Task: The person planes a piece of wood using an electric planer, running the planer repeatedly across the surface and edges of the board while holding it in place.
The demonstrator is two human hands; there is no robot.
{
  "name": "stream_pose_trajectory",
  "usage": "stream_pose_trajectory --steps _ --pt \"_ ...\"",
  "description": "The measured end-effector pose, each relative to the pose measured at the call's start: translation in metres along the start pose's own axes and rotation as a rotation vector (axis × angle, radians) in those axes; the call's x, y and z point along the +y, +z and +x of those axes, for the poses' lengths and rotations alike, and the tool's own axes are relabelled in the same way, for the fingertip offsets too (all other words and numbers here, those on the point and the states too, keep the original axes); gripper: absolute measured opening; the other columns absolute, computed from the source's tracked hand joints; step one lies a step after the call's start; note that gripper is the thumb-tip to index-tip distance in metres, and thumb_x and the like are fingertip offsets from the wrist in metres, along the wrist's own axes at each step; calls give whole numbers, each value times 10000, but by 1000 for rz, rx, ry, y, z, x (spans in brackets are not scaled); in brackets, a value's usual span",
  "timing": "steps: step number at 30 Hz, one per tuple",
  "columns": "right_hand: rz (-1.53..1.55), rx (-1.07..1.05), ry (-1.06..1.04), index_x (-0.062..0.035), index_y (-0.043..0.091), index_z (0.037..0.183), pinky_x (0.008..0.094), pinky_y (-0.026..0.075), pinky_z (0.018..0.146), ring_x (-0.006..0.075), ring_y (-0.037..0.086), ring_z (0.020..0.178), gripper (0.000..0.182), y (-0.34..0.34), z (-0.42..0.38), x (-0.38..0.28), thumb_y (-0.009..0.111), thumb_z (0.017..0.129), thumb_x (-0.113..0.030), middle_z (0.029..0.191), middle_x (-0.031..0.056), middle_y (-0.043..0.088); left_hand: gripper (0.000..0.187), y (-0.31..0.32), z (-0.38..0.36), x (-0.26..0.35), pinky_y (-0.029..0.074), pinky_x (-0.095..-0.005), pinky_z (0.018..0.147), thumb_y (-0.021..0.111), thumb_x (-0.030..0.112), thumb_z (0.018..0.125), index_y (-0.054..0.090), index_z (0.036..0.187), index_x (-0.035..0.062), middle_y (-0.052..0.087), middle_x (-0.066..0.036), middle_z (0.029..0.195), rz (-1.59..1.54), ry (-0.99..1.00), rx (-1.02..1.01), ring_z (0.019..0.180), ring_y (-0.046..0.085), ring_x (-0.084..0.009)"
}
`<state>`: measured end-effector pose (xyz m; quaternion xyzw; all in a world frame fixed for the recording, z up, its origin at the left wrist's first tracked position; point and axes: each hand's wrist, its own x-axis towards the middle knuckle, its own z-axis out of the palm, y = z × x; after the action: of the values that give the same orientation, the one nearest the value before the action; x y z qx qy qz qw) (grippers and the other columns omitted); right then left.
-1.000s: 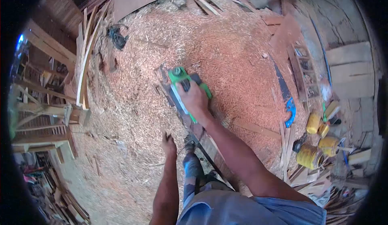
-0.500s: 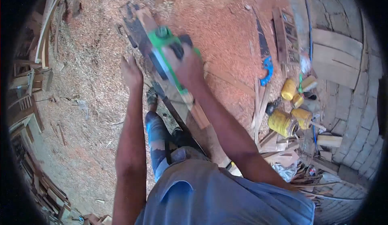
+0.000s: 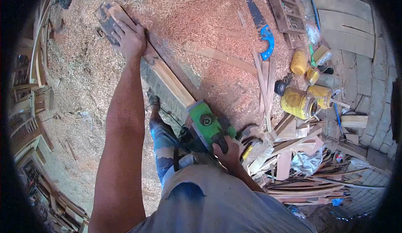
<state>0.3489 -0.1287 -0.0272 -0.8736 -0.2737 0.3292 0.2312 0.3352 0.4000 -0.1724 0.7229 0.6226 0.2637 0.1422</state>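
Note:
My right hand is closed around the rear handle of a green electric planer. The planer rests on the near end of a narrow wooden board, close to my body. Toward the far end, my left hand lies over the board, its fingers across the left side and its thumb on the right. Planed pale wood shows between the hand and the planer. Beneath the board is a dark, longer support beam, partly hidden.
Wood shavings cover the ground. To the right lie a blue-handled handsaw, a compartmented wooden box and several yellow containers. Wood offcuts are heaped at the lower right, with more timber along the left.
My right hand has drawn the planer back along the board toward my body. My left hand, raised beside the board before, has moved forward and come down on its far end.

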Motion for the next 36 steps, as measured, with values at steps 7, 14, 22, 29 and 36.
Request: stream_pose_trajectory --steps 7,14,22,29,36 --pt "-81 58 -90 -30 645 1068 536 562 730 463 716 809 468 11 50 -55 782 903 -446 864 257 713 905 -8 3 5 138 -746 1204 469 561 1013 175 1668 10 195 -260 1725 61 22 -21 1579 210 -482" --pt "-140 100 -167 -24 650 1071 573 556 716 484 707 788 494 26 105 -107 766 910 -477 825 275 708 903 -12 13 7 117 -749 1209 476 546 1010 166 1671 16 170 -269 1726 100 -17 -72 1587 180 -485" --pt "-108 220 -241 -36 651 947 535 540 630 479 691 717 404 50 178 -197 778 923 -418 774 241 694 885 -19 30 -4 77 -736 1224 395 589 1049 131 1678 23 155 -299 1721 67 -7 -249 1592 117 -508" --pt "-106 217 -247 -19 683 1009 559 552 730 494 705 836 508 65 229 -258 727 935 -520 856 301 706 853 -51 46 -14 69 -658 1267 337 606 1085 95 1692 58 155 -237 1742 -48 -31 -479 1606 125 -464" --pt "-21 221 -335 -10 692 1035 572 553 779 506 709 875 565 78 268 -298 706 933 -566 896 316 717 614 -38 50 -70 243 -530 1259 296 396 1134 371 1581 -19 342 -283 1648 -591 137 -299 1535 277 -470"
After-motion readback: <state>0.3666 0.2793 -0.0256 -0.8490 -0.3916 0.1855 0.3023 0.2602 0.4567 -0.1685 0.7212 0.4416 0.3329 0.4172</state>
